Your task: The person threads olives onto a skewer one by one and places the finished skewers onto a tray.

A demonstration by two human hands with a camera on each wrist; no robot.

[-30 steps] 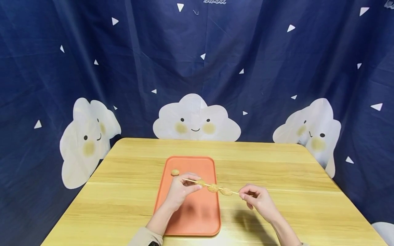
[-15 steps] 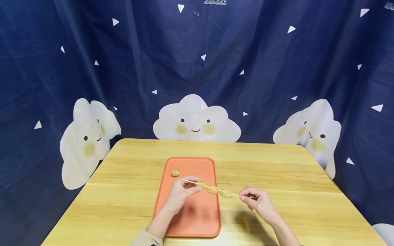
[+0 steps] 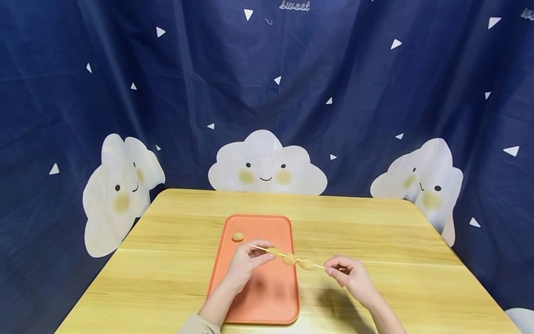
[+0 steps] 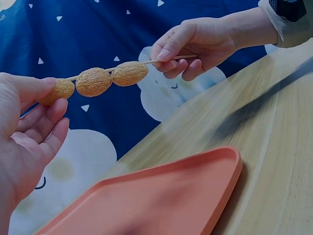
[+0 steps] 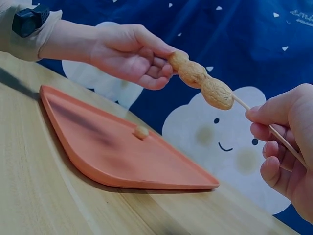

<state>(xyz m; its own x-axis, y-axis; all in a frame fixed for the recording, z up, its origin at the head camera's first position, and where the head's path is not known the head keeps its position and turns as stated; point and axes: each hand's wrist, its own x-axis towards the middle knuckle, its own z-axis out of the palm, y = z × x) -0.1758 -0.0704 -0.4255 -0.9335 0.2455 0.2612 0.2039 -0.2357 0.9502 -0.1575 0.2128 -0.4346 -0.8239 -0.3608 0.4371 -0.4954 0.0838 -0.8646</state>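
A thin wooden skewer runs between the two hands, tilted slightly down to the right, with three wrinkled golden-brown balls on it. My left hand pinches the leftmost ball between thumb and fingers; the skewer's tip pokes out past it on the left. The middle ball and the right ball sit close together, untouched by fingers. My right hand pinches the bare end of the skewer, its other fingers curled below. Another such ball lies on the orange tray, beyond my left hand.
The tray rests on a light wooden table, and my left forearm crosses over its left side. A dark blue curtain with white clouds and triangles hangs behind the table and along both sides.
The skewer's end, which showed past the right fingers a second ago, is now hidden by them in the head view. Both hands keep nearly the same places; the head view has tilted up slightly.
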